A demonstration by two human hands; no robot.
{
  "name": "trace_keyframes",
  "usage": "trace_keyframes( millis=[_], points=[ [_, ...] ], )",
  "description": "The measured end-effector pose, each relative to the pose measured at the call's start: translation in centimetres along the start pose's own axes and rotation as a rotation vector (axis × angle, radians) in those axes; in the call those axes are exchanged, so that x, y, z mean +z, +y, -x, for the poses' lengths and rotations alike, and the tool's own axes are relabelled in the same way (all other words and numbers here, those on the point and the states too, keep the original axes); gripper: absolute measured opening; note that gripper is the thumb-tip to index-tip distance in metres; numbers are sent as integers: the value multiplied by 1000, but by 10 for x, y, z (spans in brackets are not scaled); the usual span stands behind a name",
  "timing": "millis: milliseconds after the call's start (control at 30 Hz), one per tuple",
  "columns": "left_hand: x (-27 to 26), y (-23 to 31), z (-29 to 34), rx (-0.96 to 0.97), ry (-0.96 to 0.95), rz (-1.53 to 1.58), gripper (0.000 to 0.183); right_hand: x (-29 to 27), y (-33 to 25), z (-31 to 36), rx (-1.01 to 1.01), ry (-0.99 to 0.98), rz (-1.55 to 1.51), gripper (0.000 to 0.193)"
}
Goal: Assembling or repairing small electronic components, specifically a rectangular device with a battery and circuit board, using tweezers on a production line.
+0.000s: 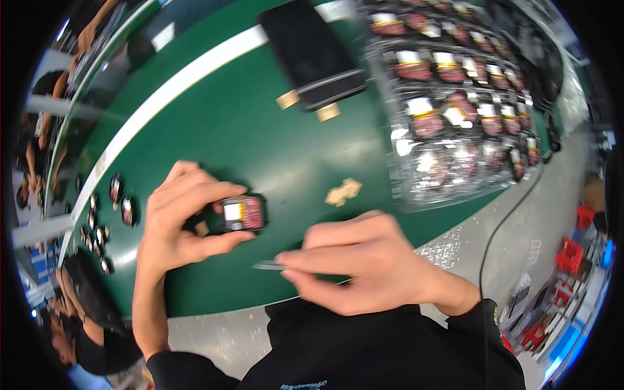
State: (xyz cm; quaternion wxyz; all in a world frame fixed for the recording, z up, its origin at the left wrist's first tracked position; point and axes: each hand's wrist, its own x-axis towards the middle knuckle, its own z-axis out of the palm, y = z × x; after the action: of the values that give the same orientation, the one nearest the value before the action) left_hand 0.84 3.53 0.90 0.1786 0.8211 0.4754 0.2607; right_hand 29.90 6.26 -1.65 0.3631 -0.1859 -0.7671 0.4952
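A: so what's on that green table (292,143)?
B: loaded clear plastic tray (455,196), right side.
A: and the hands?
B: right hand (357,260) and left hand (185,218) are both pinching. left's got a black device (244,213) over the table, left of centre; right's got a thin metal tool (266,265). tan bits (343,192) lie just ahead of the right.

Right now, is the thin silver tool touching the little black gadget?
Apart. In the head view, green table shows between the tip of the silver tool and the black gadget.
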Motion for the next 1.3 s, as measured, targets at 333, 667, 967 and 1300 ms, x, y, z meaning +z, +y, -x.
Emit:
trace_keyframes(
  millis=[333, 667, 967, 1300],
  points=[
    [41, 75, -180, 535, -63, 116, 55, -4, 5, 6, -4, -144, 11, 11],
    [70, 78, -213, 553, -143, 108, 38, -2, 0, 1, -36, -110, 37, 14],
    [-67, -106, -42, -169, 186, -575, 32, -7, -6, 4, 94, -139, 62, 15],
    [-184, -228, 166, -962, 411, -909, 25, 2, -7, -5, 117, -134, 86, 15]
  ],
)
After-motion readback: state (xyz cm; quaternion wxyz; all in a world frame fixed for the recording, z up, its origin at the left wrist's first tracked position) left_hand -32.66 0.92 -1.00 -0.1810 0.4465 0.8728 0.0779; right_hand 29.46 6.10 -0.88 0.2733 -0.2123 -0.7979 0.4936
